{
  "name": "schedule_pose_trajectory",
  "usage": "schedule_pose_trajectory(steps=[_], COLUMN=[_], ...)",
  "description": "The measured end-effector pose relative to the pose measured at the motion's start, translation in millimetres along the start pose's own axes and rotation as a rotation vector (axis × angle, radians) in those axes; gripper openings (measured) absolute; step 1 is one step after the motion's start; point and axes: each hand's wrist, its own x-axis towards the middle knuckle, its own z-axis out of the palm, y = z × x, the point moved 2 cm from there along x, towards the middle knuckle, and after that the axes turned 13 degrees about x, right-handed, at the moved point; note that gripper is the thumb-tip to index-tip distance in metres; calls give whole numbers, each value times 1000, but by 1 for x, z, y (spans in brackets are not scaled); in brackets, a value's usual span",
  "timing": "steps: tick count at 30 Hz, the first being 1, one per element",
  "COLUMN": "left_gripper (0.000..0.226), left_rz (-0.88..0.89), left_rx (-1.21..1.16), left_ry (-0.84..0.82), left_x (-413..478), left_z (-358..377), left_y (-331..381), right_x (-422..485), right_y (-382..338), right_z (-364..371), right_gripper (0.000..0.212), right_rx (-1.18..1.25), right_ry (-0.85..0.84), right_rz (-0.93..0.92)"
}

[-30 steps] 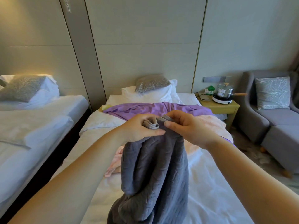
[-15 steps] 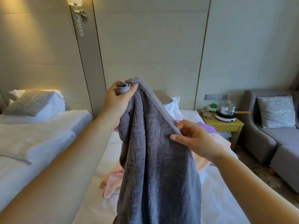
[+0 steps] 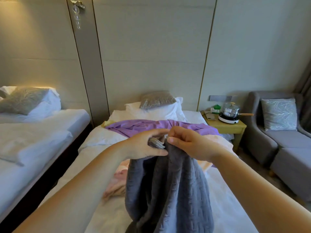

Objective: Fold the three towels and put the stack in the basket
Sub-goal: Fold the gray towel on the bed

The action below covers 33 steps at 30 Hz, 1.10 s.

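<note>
A grey textured towel [image 3: 168,190] hangs in front of me over the bed. My left hand [image 3: 144,145] pinches its bunched top edge. My right hand [image 3: 188,143] grips the same edge right beside it, the two hands almost touching. A pink towel [image 3: 116,187] lies crumpled on the white sheet, partly hidden behind the grey one. Across the bed farther back lies a purple towel [image 3: 151,126], spread out. No basket is in view.
The bed [image 3: 94,145] has white pillows and a grey cushion [image 3: 158,100] at its head. A second bed [image 3: 33,132] stands to the left across a dark gap. A yellow nightstand [image 3: 227,126] with a pot on a hotplate [image 3: 230,113] and a grey sofa [image 3: 286,140] are on the right.
My left hand, raised high with the grey towel half a second ago, has come down to meet my right hand. The towel's top edge is bunched between both hands again.
</note>
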Motion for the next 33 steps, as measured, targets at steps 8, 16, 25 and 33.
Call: schedule_pose_trajectory(steps=[8,16,25,33], left_gripper=[6,9,9,16], left_rz=[0,-245,-490,-673], left_rx=[-16,-74,-17,132], left_ry=[129,649,809,599], left_x=[5,0,-17,-24], left_z=[14,-35,-41,-39], left_y=[6,-22,-63,-88], right_x=[-26,-31,-19,-21], right_y=[11,33,62,52], right_z=[-8,-26,-41,-46], right_gripper=[19,15,12,12], right_rx=[-235,-392,-613,-280], right_ry=[23,90,47,181], right_rz=[-16,-27,110,66])
